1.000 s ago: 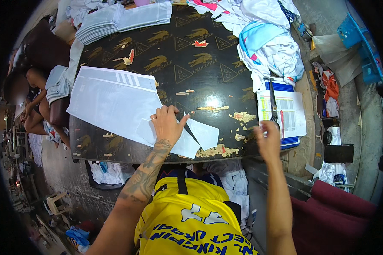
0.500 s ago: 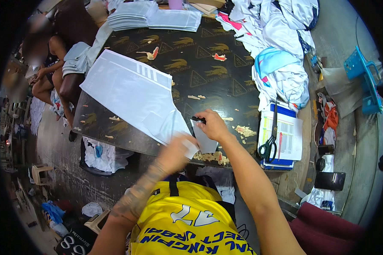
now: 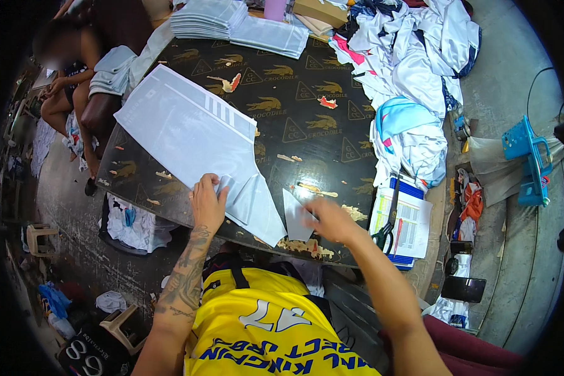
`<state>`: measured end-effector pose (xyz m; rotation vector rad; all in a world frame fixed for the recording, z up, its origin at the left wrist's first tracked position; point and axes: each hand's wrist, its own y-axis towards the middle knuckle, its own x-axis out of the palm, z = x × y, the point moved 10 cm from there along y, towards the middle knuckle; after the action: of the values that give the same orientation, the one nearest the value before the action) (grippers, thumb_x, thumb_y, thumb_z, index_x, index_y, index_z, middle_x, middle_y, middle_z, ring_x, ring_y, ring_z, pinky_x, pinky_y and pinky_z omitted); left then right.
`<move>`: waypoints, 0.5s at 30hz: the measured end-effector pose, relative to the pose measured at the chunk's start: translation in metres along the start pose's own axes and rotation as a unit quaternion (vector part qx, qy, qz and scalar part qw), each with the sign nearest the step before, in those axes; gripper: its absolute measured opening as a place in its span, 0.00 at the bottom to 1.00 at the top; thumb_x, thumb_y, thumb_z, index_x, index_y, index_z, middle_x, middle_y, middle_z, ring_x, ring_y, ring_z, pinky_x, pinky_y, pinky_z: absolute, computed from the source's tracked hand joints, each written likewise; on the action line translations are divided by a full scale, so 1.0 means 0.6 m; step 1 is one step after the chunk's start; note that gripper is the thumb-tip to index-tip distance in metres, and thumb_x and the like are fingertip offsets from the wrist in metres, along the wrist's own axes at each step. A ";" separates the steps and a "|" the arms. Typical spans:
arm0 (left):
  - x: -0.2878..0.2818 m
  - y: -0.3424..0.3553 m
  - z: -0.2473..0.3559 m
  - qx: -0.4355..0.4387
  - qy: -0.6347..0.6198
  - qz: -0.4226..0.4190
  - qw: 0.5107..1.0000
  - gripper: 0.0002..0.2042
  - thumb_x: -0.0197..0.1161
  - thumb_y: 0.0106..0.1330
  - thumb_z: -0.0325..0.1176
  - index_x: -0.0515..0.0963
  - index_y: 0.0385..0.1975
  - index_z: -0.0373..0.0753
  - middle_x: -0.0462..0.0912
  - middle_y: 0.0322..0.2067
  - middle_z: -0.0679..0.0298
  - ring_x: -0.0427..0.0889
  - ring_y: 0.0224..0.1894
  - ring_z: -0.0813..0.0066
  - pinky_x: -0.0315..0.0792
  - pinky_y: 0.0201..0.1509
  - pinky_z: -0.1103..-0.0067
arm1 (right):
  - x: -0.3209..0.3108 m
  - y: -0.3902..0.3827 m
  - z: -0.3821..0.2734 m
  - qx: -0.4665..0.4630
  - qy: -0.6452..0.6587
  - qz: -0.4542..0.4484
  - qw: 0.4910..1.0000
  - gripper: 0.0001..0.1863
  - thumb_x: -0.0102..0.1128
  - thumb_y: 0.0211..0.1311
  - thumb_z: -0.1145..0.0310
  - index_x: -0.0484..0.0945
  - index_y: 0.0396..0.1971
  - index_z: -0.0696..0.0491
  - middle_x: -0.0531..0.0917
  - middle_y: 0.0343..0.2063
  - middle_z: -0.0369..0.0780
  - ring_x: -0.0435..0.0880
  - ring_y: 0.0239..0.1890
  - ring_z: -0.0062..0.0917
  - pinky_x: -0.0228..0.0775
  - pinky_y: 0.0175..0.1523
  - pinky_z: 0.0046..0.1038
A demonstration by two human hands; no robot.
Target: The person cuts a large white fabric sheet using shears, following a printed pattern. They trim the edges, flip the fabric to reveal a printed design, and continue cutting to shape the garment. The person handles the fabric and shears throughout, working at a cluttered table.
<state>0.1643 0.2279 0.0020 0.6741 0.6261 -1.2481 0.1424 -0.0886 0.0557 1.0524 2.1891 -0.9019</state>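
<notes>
A large pale grey fabric panel [image 3: 182,119] with white stripes lies across the dark table, its narrow end toward me. My left hand [image 3: 208,202] is on its near edge, the cloth rumpled into a fold between thumb and fingers. Just right of the narrow end lies a small pale grey piece [image 3: 296,216] with slanted sides. Over that piece's right side is my right hand [image 3: 332,220], its fingers smeared by motion; whether it holds anything does not show.
Stacked grey panels [image 3: 207,22] sit at the table's far edge, and a heap of white garments [image 3: 413,56] covers the far right. Dark-handled scissors [image 3: 385,233] rest on printed papers [image 3: 410,219] at the right. Beyond the left edge, a person [image 3: 75,81] sits.
My left hand has moved left and up from the panel's narrow end to its near edge. The right hand has shifted right and toward me; the small black object in it no longer shows.
</notes>
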 end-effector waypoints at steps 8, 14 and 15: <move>0.098 -0.106 0.172 0.128 -0.006 -0.239 0.962 0.17 0.67 0.73 0.39 0.78 0.55 0.38 0.88 0.46 0.50 0.85 0.51 0.47 0.71 0.60 0.53 | 0.003 0.095 0.034 0.026 0.065 0.175 0.982 0.07 0.71 0.67 0.73 0.81 0.41 0.56 0.84 0.35 0.42 0.85 0.39 0.32 0.78 0.47 0.35; 0.021 -0.045 0.181 0.097 -0.229 -0.251 0.936 0.27 0.71 0.73 0.41 0.73 0.67 0.37 0.88 0.53 0.59 0.85 0.59 0.59 0.68 0.69 0.63 | -0.073 0.089 -0.067 0.053 0.246 0.148 0.957 0.07 0.69 0.72 0.75 0.78 0.41 0.59 0.85 0.28 0.36 0.82 0.28 0.17 0.75 0.34 0.24; -0.010 -0.005 0.163 0.086 -0.300 -0.189 0.931 0.28 0.72 0.73 0.40 0.73 0.68 0.35 0.87 0.55 0.59 0.84 0.60 0.62 0.68 0.70 0.64 | -0.064 0.108 -0.094 0.065 0.296 0.130 0.944 0.07 0.69 0.72 0.75 0.78 0.42 0.59 0.85 0.29 0.37 0.82 0.28 0.17 0.74 0.33 0.24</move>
<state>0.1660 0.1576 0.0703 0.2807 0.1336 -1.7839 0.2064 -0.0328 0.0970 1.8189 2.3843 -0.6701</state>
